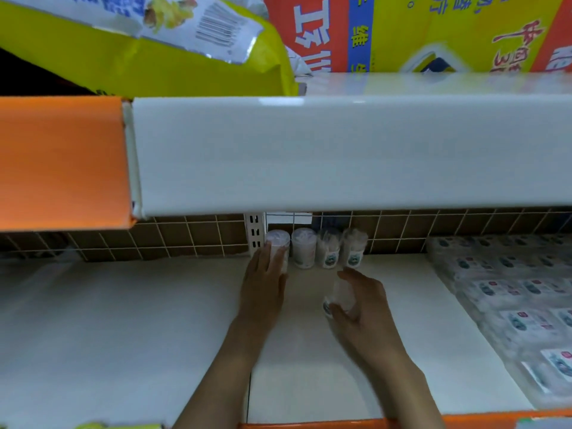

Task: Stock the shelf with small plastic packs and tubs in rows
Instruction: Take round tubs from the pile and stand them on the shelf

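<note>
Several clear plastic tubs stand in a row at the back of the white shelf [154,320], against the tiled wall. My left hand [263,286] reaches in and wraps its fingers round the leftmost tub [277,239]. To its right stand a second tub [304,247], a third tub [328,250] and a fourth tub [354,247]. In front of that row, my right hand [360,308] holds another clear tub [340,297] just above the shelf. Flat plastic packs [510,292] with labels lie in rows on the right part of the shelf.
An upper shelf with a white front panel [340,156] and an orange panel [62,162] overhangs the work space. Large yellow and red bags [433,32] rest on top of it. A slotted upright [254,233] stands beside the leftmost tub. An orange edge strip [309,425] runs along the shelf front.
</note>
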`<state>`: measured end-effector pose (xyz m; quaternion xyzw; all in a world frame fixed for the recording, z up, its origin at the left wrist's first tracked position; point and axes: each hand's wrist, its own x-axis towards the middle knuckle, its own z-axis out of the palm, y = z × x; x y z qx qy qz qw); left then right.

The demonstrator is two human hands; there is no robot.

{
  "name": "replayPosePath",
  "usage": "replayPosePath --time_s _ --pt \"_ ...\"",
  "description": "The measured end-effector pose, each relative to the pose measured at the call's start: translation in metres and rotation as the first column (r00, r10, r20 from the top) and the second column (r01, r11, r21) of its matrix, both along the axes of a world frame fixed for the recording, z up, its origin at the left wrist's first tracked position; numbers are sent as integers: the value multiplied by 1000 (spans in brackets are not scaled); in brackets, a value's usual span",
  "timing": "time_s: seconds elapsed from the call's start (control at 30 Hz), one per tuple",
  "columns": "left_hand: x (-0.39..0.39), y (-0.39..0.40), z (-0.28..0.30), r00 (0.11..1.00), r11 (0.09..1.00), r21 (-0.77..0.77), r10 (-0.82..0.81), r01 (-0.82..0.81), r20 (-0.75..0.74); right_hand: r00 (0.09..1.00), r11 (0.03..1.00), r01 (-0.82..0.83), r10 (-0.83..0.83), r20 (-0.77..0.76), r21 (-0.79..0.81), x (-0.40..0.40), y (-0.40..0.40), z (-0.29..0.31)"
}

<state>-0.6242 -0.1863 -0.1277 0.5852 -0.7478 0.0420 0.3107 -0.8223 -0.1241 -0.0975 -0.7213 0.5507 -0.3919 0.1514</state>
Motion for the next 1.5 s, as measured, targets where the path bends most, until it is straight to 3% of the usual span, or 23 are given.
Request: replayPosePath --time_s 0.3,0.5,0.6,0.7,0.8,1.0,1.33,1.5 --pt "-2 4 -1 999 999 34 34 -33 -15 993 995 -91 94 -71 39 7 -24 -6" --pt "28 33 -14 951 972 26 235 -234 -200 988 991 -136 134 -73 -17 8 -35 -8" --pt "55 44 -31 912 918 70 396 -390 -106 983 985 -169 167 -77 -23 12 -44 -5" --pt "67 52 -43 866 842 222 498 -492 28 975 978 -200 193 -108 -63 19 -57 1" --pt "63 52 -44 856 821 243 506 -517 110 959 970 -236 222 -177 -63 26 -72 2" --pt "61 51 -41 842 804 253 525 -538 121 948 977 -171 127 -293 -128 28 -81 -10" --pt "60 54 -35 851 799 300 512 -521 112 971 983 -123 91 -222 -135 39 -72 -26" --pt "62 57 -32 881 815 344 462 -466 100 959 988 -94 58 -278 -120 41 -71 -18"
